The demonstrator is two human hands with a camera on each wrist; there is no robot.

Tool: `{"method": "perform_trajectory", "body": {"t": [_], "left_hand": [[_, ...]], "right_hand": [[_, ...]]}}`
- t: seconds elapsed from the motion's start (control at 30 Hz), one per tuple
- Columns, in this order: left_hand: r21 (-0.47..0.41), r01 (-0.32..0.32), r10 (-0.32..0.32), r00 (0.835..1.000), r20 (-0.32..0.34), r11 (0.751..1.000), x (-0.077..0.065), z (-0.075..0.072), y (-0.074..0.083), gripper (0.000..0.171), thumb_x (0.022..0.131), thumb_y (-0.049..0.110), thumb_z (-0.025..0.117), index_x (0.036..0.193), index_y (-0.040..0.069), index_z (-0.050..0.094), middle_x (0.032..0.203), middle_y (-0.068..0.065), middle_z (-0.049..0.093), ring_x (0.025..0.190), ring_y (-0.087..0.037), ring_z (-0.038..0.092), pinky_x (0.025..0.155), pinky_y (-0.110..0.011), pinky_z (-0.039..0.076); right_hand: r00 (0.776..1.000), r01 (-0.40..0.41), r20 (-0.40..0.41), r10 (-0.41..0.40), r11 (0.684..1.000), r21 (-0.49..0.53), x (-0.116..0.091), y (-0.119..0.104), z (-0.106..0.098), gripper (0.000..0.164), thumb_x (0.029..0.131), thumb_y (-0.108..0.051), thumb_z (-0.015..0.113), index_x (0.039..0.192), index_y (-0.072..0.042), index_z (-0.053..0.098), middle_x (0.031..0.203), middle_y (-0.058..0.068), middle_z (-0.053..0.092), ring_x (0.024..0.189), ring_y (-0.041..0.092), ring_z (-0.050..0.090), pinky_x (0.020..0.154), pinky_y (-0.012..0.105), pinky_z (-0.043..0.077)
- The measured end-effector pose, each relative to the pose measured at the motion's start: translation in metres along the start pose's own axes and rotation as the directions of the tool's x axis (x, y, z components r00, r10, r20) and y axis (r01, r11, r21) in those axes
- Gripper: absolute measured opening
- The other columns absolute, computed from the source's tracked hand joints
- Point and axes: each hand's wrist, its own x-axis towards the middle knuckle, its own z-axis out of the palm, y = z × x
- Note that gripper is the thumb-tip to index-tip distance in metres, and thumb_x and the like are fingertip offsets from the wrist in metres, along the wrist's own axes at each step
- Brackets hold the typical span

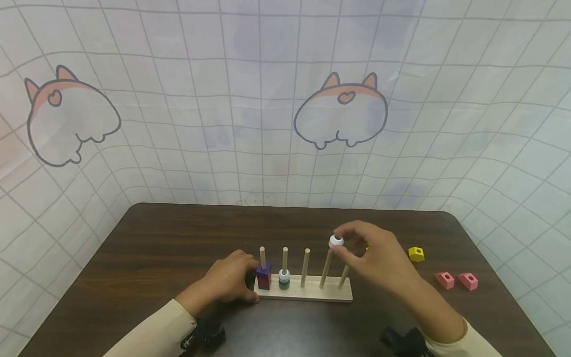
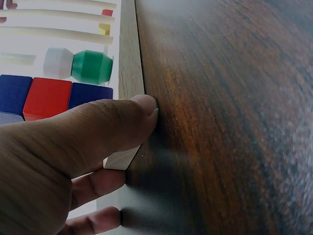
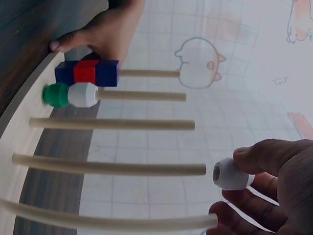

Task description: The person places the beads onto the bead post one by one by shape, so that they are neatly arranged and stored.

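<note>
A wooden peg board (image 1: 308, 294) with upright pegs stands on the table. My left hand (image 1: 229, 277) grips its left end, the thumb (image 2: 142, 105) on the front edge. Blue, red and blue cube beads (image 3: 85, 72) are stacked on the leftmost peg. The second peg carries a green bead (image 2: 93, 67) below a white bead (image 3: 83, 94). Between thumb and fingers, my right hand (image 1: 379, 258) pinches another white bead (image 3: 231, 174). Its hole faces the tip of the fourth peg (image 3: 146, 168), with a small gap between them in the right wrist view.
Right of the board lie a yellow block (image 1: 416, 254) and two pink blocks (image 1: 468, 281), each with a hole. A bit of another yellow piece shows behind my right hand. The dark wooden table (image 1: 178, 233) backs onto a grid-patterned curtain (image 1: 214, 163).
</note>
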Motion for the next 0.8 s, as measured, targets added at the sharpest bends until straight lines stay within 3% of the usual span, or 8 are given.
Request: {"method": "perform_trajectory", "body": {"t": [0.27, 0.8], "left_hand": [[-0.007, -0.005, 0.005, 1.000, 0.002, 1.000, 0.000, -0.001, 0.000, 0.057, 0.061, 0.042, 0.095, 0.110, 0.022, 0.074, 0.118, 0.003, 0.068, 0.118, -0.023, 0.056, 0.081, -0.055, 0.054], [-0.005, -0.009, 0.009, 1.000, -0.002, 1.000, 0.000, -0.001, 0.000, 0.057, 0.061, 0.042, 0.095, 0.111, 0.022, 0.075, 0.116, 0.004, 0.068, 0.116, -0.022, 0.057, 0.080, -0.056, 0.054]], "right_hand": [[0.999, 0.050, -0.005, -0.050, 0.998, 0.049, 0.006, -0.005, 0.011, 0.026, 0.086, -0.010, 0.084, 0.108, -0.016, 0.071, 0.097, -0.010, 0.071, 0.081, 0.005, 0.068, 0.067, 0.032, 0.058], [0.999, 0.010, 0.046, -0.014, 0.995, 0.096, 0.013, -0.022, 0.031, 0.027, 0.086, -0.011, 0.084, 0.109, -0.016, 0.071, 0.098, -0.010, 0.070, 0.079, 0.005, 0.066, 0.069, 0.034, 0.057]]}}
